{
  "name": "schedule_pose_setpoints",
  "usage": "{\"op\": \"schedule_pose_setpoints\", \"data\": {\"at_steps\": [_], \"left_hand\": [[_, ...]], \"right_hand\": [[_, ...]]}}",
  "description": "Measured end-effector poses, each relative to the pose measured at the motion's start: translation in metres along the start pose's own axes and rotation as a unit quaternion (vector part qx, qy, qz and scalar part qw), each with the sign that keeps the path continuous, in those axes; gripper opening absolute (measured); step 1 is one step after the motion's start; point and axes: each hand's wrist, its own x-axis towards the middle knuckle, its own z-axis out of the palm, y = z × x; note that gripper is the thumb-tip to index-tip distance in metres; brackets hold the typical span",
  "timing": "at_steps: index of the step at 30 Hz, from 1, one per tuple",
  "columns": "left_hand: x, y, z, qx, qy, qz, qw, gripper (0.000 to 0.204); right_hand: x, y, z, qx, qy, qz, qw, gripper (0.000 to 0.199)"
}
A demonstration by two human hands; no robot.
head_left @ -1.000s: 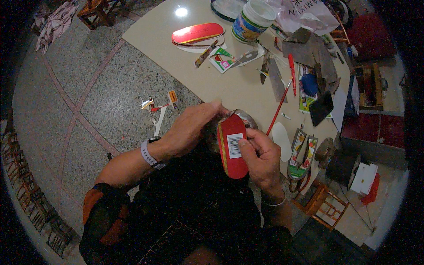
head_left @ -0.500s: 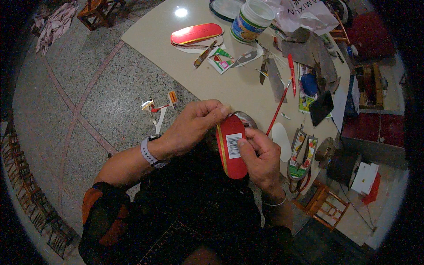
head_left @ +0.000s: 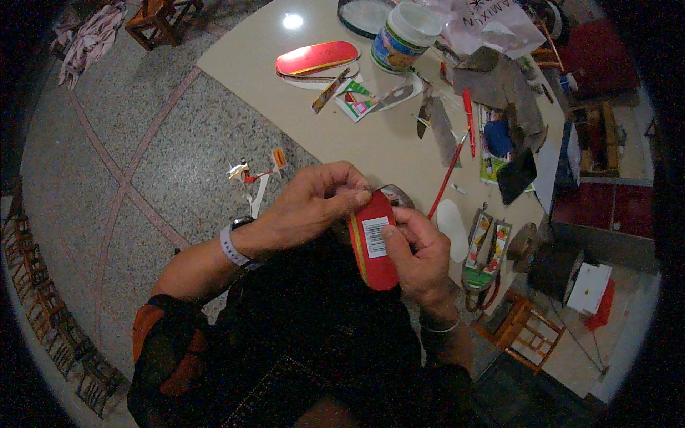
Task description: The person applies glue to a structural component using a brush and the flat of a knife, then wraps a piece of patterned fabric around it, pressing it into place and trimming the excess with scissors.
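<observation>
A red sole-shaped piece of card point(head_left: 380, 267) with a gold stripe down its left edge and a white barcode label is held up over my lap. My left hand point(head_left: 325, 196) is closed at its upper end, thumb and forefinger pinched together at the tip. My right hand point(head_left: 421, 257) grips its right side, thumb lying across the front by the label and fingers behind. Just behind the card, a round shiny object point(head_left: 397, 196) is partly hidden by it and my hands.
On the table point(head_left: 264, 93) lie a red sole-shaped piece point(head_left: 317, 58), a plastic tub point(head_left: 405, 39), a red-handled brush point(head_left: 451, 171), a red pen point(head_left: 469, 118), a white sole shape point(head_left: 451, 228) and grey scraps point(head_left: 492, 82). Paper scraps point(head_left: 258, 189) lie on the floor, left.
My left fingertips have shifted slightly at the card's upper end, and the card has tilted a little. My right hand keeps its grip.
</observation>
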Motion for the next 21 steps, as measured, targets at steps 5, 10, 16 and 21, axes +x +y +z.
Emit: {"op": "schedule_pose_setpoints", "data": {"at_steps": [5,10,16,21], "left_hand": [[-0.001,0.011,-0.003,-0.079,0.005,-0.005,0.997,0.024],[0.004,0.011,-0.004,-0.003,0.016,-0.002,1.000,0.025],[0.002,0.020,-0.010,-0.014,-0.022,0.015,1.000,0.021],[-0.003,0.019,-0.020,0.015,-0.034,-0.001,0.999,0.018]], "right_hand": [[0.001,-0.004,-0.001,-0.012,0.005,-0.034,0.999,0.024],[0.001,0.004,0.003,-0.016,0.023,-0.057,0.998,0.024],[-0.001,-0.013,0.004,0.015,-0.040,-0.010,0.999,0.023],[-0.007,-0.009,0.007,-0.013,-0.080,-0.014,0.997,0.024]]}}
